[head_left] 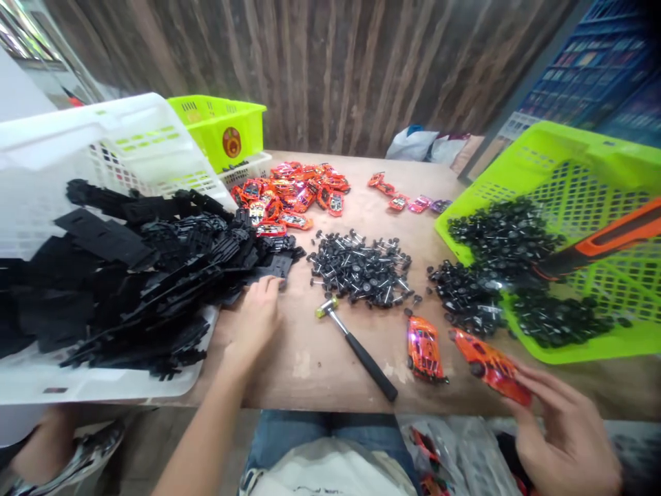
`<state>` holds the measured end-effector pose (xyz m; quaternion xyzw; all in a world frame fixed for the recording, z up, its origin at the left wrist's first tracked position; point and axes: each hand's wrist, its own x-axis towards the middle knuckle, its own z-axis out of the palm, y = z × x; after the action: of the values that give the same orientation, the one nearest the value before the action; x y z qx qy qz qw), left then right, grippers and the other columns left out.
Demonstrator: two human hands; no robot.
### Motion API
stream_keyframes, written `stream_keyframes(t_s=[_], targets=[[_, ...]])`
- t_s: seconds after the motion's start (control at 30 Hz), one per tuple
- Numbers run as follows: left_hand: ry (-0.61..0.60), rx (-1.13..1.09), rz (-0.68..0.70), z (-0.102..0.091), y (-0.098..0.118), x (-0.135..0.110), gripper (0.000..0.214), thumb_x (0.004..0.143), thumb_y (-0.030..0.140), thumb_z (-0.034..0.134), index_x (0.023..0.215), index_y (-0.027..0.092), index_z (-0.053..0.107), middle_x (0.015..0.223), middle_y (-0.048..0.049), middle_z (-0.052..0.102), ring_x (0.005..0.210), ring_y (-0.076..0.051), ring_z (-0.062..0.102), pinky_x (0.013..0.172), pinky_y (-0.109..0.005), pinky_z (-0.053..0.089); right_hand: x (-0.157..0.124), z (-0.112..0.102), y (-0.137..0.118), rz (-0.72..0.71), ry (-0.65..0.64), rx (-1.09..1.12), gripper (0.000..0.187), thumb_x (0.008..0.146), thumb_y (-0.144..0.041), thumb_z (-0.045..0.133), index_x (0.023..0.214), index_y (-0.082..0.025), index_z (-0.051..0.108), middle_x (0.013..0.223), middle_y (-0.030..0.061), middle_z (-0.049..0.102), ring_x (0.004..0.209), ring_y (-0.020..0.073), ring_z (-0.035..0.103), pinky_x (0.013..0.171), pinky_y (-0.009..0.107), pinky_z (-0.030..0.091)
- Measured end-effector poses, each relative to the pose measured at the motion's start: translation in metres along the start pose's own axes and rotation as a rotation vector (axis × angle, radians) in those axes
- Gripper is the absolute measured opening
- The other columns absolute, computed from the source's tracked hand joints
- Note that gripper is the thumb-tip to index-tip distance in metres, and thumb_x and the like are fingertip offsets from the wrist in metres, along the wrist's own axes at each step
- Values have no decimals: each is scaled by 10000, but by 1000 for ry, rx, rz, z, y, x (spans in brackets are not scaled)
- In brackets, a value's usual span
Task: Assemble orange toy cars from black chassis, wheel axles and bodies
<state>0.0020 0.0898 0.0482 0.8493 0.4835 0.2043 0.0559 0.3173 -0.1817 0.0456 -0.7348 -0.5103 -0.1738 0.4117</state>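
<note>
In my right hand is an orange toy car, pinched at one end between thumb and fingers and held tilted over the table's front edge. A second orange toy car with black wheels lies on the table to its left. My left hand is at the right edge of a heap of black plastic car bases, its fingers curled onto a black car base; the fingertips are partly hidden. A hammer with a black handle and yellowish head lies between my hands.
Several wheel-and-axle sets are piled mid-table. Orange car bodies lie behind them. A tipped white basket holds the black bases. On the right, a tipped green basket spills wheels, with an orange-and-black tool handle across it.
</note>
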Motion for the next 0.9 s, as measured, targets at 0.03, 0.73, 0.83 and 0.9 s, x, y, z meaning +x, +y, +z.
stream_keyframes(t_s=[0.03, 0.73, 0.83, 0.9], targets=[[-24, 101, 3, 7, -12, 9, 535, 717, 7, 397, 1225, 129, 516, 1301, -181, 525, 1169, -316, 489, 933, -452, 413, -12, -2, 18, -17, -23, -23, 246, 786, -230, 637, 1031, -233, 615, 1103, 122, 621, 1041, 302, 597, 954, 530, 445], [62, -1297, -755, 23, 20, 3, 351, 761, 466, 570, 948, 171, 538, 692, -6, 577, 580, -147, 562, 571, -282, 482, 46, 79, 156, 29, -444, -232, 207, 730, -323, 481, 804, -194, 624, 862, 114, 668, 783, 252, 609, 738, 391, 477], [-176, -1286, -623, 20, 28, -16, 553, 643, 307, 713, 1136, 204, 483, 844, -18, 628, 722, -170, 617, 646, -284, 499, 45, 73, 160, 17, -394, -226, 236, 741, -358, 465, 823, -198, 619, 846, 98, 665, 724, 230, 609, 668, 359, 475], [-219, -1090, -455, 12, 29, -28, 631, 615, 205, 714, 1191, 232, 459, 911, -10, 632, 817, -180, 624, 714, -287, 495, 49, 66, 149, 23, -303, -234, 248, 746, -382, 466, 823, -199, 615, 816, 91, 659, 690, 219, 603, 640, 347, 469]])
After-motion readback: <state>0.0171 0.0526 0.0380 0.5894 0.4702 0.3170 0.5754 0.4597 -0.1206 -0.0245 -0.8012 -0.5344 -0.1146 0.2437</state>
